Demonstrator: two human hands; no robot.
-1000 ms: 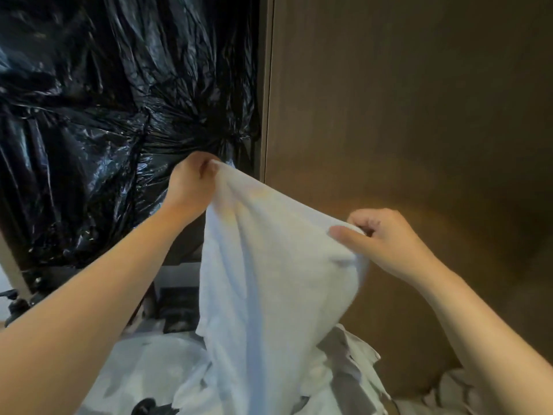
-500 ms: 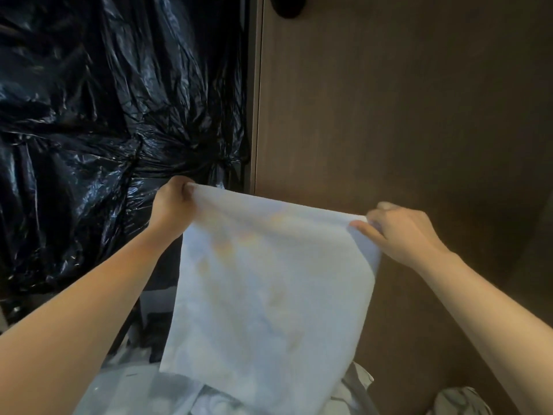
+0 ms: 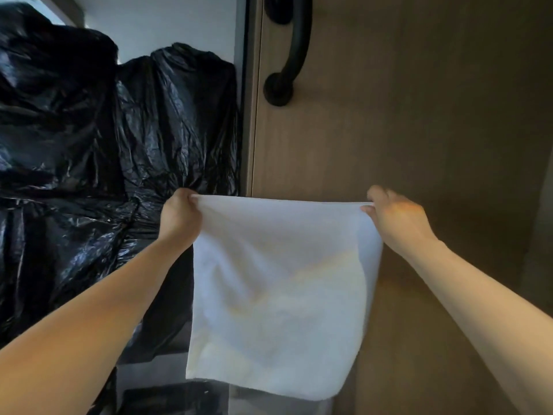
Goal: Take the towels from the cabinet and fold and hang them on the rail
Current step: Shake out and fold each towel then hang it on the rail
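Note:
A white towel (image 3: 278, 292) hangs flat in front of me, stretched by its top edge. My left hand (image 3: 181, 214) grips the top left corner. My right hand (image 3: 395, 217) pinches the top right corner. The towel's lower edge hangs free near the bottom of the view. A black curved bar (image 3: 291, 52) is fixed on the brown wooden door (image 3: 419, 115) above the towel, well apart from it.
Black plastic bags (image 3: 89, 151) fill the space at the left, close behind my left hand. The door's edge (image 3: 254, 130) runs vertically between the bags and the wood panel. A pale wall (image 3: 167, 22) shows at the top left.
Both hands have pulled apart and risen, so the towel went from bunched to stretched flat. The view has tilted up: the black bar has come into sight and the pile of cloth below is gone.

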